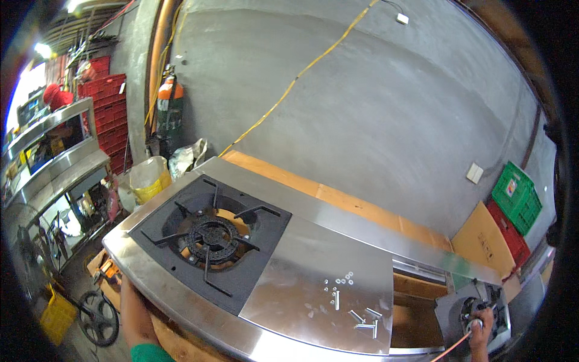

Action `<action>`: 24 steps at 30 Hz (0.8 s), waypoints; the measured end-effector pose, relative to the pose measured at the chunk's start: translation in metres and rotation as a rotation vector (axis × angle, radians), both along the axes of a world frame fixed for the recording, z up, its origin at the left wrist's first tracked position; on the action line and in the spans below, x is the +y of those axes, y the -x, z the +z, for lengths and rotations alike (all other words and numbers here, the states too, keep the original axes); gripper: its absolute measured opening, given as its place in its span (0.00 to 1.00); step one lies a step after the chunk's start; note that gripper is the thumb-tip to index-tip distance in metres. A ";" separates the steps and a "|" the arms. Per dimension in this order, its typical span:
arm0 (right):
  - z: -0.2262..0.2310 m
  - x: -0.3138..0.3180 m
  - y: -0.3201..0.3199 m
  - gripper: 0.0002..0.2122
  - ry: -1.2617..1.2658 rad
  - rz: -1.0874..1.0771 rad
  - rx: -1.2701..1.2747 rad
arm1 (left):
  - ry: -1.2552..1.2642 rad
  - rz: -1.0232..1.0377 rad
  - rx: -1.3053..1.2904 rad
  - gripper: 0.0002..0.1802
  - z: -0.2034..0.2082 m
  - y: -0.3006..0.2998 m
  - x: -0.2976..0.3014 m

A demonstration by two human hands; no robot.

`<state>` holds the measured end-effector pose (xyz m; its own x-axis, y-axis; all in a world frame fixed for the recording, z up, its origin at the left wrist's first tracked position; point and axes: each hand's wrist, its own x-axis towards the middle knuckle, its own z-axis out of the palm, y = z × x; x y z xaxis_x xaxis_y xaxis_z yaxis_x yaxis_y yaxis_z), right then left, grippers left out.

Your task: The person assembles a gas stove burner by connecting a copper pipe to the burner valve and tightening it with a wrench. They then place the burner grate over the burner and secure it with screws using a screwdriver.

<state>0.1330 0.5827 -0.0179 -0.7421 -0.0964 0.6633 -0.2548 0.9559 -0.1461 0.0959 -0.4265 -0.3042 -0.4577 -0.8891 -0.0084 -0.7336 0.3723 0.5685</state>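
- Your left hand (136, 314) rests against the front rim of the stainless stove top (319, 277), fingers flat along the edge rather than closed around it; from here you cannot tell whether they curl under the lip.
- Your right hand (480, 326) is closed on an orange-handled tool (456, 345), its tip reaching into the small burner unit (473, 314) at the far right end.
- The loose bolts and nuts (353, 301) lie scattered on the bare steel panel. Any jolt or tilt of the stove top could likely send them rolling off the front edge or into the open gap (413, 317) beside them.
- With your hands well apart and only one bracing the rim, a slip of the tool could scratch the panel or nick your fingers.
- The black cast-iron burner grate (211, 238) sits loose-looking in its recess; a shove might shift it.
- Around you: a yellow cable (289, 87) across the concrete wall, red and green crates (512, 208), a round grate (96, 317) on the floor by your left side, which could trip you.
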 end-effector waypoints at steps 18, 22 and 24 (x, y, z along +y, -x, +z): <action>0.017 -0.025 0.003 0.26 0.017 0.010 -0.100 | 0.103 -0.010 -0.028 0.20 0.014 -0.011 -0.001; 0.013 -0.025 0.009 0.24 0.020 0.033 -0.027 | 0.117 -0.007 -0.022 0.20 0.020 -0.017 0.001; 0.010 -0.022 0.009 0.24 0.018 0.037 -0.013 | 0.128 -0.005 -0.020 0.20 0.022 -0.020 0.002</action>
